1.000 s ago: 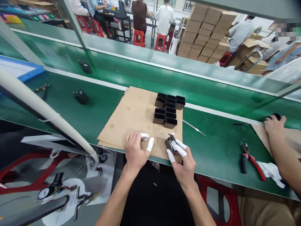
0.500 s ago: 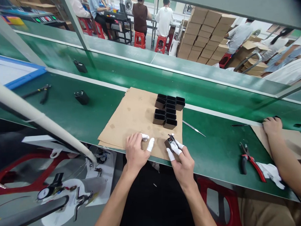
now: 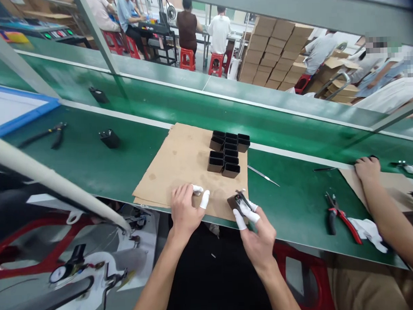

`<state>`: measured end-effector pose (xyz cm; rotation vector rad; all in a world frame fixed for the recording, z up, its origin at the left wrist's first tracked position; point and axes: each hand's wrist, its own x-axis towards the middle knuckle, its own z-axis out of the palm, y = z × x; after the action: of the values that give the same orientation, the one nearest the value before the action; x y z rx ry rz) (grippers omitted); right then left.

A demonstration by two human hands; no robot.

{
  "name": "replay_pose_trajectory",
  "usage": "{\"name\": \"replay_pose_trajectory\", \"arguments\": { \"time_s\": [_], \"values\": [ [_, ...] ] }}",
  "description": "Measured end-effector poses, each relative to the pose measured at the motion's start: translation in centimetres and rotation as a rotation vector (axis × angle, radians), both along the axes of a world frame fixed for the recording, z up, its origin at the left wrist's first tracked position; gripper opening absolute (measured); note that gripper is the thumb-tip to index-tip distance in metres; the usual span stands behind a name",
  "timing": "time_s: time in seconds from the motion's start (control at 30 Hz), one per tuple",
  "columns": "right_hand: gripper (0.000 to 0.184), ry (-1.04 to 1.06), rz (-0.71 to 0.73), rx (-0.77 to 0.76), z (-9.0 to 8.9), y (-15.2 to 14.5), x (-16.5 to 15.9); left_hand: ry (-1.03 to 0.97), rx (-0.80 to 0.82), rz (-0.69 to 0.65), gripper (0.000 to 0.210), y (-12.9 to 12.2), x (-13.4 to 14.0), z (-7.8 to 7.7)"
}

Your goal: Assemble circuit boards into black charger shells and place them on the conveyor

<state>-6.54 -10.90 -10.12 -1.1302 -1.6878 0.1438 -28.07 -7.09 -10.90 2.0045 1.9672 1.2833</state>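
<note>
My right hand [image 3: 258, 234], with white finger cots on its fingertips, grips a small black case [image 3: 234, 202] above the front right of a brown cardboard sheet [image 3: 173, 169]. Small parts show at the case's open top, too small to name. My left hand [image 3: 185, 210] rests at the sheet's front edge, its thumb and index finger apart in white cots. Nothing shows between them; its other fingers are curled and partly hidden. Several open-topped black cases [image 3: 223, 164] stand close together on the sheet's right side, beyond my right hand.
Right of the sheet lies a thin metal tool [image 3: 264, 176]. Red-and-black pliers [image 3: 337, 210] and a white cloth [image 3: 368, 233] are near a co-worker's arm [image 3: 387, 203]. At left are another black case [image 3: 109, 138], black pliers [image 3: 55, 133] and a slanting white pole [image 3: 58, 183].
My right hand has shifted slightly right and nearer to me with the black case, now tilted differently. My left hand keeps nearly the same pose. The whole view has moved a little.
</note>
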Motion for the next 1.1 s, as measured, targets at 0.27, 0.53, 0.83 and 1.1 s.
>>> {"name": "replay_pose_trajectory", "arguments": {
  "time_s": [0.27, 0.53, 0.83, 1.1],
  "values": [
    [0.026, -0.085, 0.026, 0.005, -0.8, 0.4, 0.5, 0.022, 0.011, -0.003, 0.019, 0.2, 0.0, -0.2],
    [0.022, -0.177, -0.075, 0.081, -0.7, 0.1, 0.4, 0.012, 0.005, 0.015, 0.019, 0.3, 0.1, -0.3],
    [0.025, -0.187, -0.098, 0.121, -0.4, 0.1, -0.2, 0.036, -0.003, 0.013, 0.021, 0.4, 0.1, -0.4],
    [0.029, -0.132, -0.070, 0.132, 0.1, -0.2, -0.9, 0.031, -0.002, 0.009, 0.022, 0.4, 0.1, -0.2]
  ]
}}
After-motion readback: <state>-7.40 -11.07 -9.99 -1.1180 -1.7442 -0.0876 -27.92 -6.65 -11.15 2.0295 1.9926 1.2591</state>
